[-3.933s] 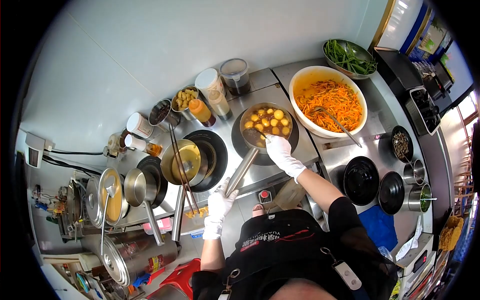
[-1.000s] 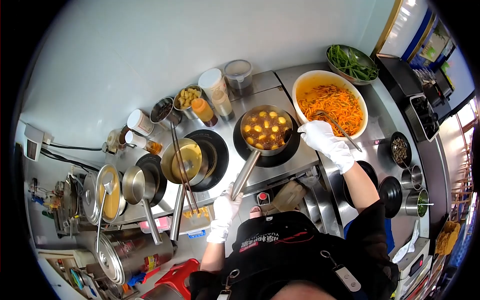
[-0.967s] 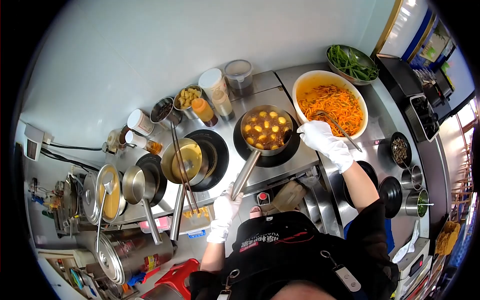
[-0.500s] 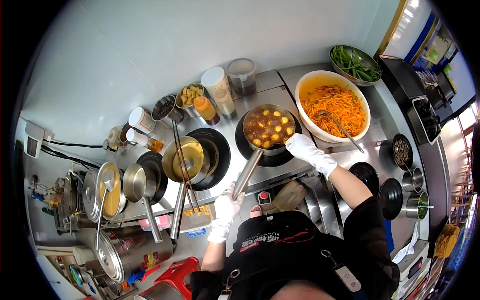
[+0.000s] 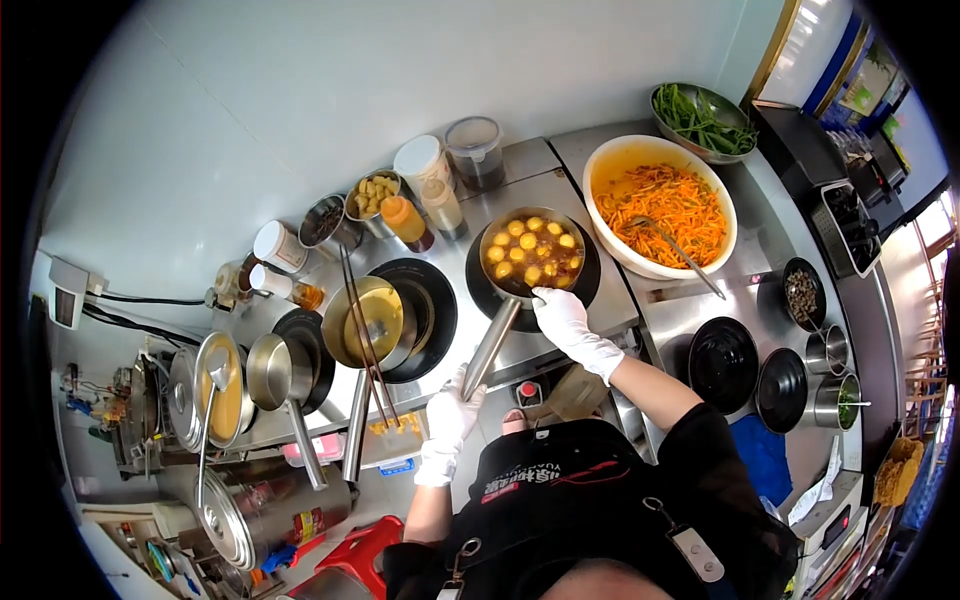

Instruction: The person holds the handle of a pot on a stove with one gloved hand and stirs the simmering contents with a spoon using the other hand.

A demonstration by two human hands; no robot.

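Note:
A saucepan sits on a black round burner plate, holding brown liquid with several round yellow pieces in it. My left hand, in a white glove, is wrapped round the end of the saucepan's long metal handle. At the pan's near rim, right of where the handle joins, is my gloved right hand. Its fingers are drawn together; whether they grip the rim or something small is hidden.
Left of the saucepan stands another pan with yellowish liquid and long chopsticks across it. A large white bowl of shredded orange food with a ladle is at right. Sauce bottles line the back. Black plates lie far right.
My right hand has moved left and toward me along the saucepan's rim. The yellow pieces are spread differently and show more of their tops. My left hand stays on the handle.

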